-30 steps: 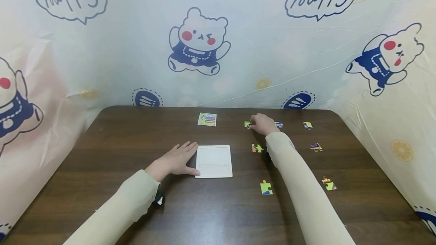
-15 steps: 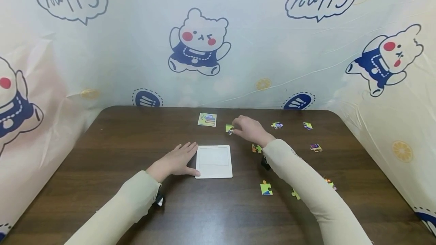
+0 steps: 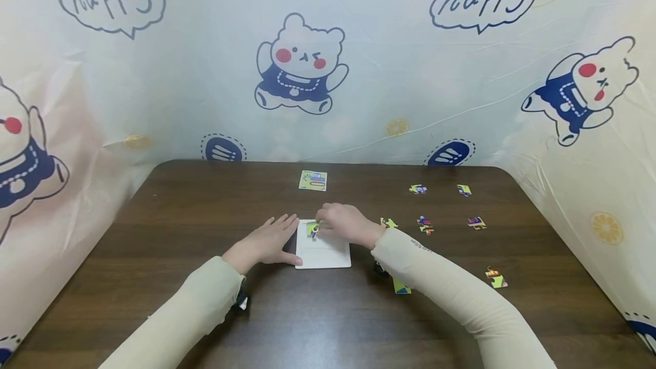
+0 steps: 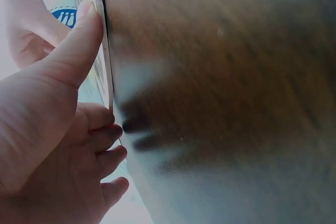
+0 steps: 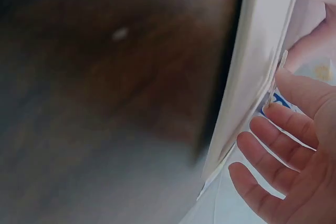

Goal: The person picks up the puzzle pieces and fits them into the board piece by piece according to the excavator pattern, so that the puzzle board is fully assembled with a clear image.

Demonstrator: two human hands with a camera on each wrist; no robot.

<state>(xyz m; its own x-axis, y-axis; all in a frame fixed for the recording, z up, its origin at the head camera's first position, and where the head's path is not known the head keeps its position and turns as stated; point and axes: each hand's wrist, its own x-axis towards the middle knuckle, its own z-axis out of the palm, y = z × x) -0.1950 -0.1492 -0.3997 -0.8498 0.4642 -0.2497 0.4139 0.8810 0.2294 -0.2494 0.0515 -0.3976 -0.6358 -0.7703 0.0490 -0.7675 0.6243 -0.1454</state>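
A white square puzzle tray [image 3: 328,258] lies in the middle of the dark wooden table. My left hand [image 3: 262,244] rests at its left side, fingers spread, with the thumb touching the lower-left corner. Over the tray's far-left corner, my right hand [image 3: 348,224] pinches a green jigsaw puzzle piece [image 3: 311,228] between thumb and index finger. The right wrist view shows that puzzle piece [image 5: 284,59] edge-on, tilted against the tray [image 5: 265,40], its other fingers loosely bent. Whether the piece touches the tray floor I cannot tell.
Behind the tray lies a square picture card [image 3: 313,180]. Several loose pieces are spread to the right, among them a purple one [image 3: 476,222], an orange-green one [image 3: 495,278] and a green one [image 3: 402,286] partly under the right sleeve. A printed curtain [image 3: 379,73] hangs behind the table.
My right hand has carried the green puzzle piece from the far right of the table leftward and nearer, onto the tray's far-left corner. The left hand has stayed in place.
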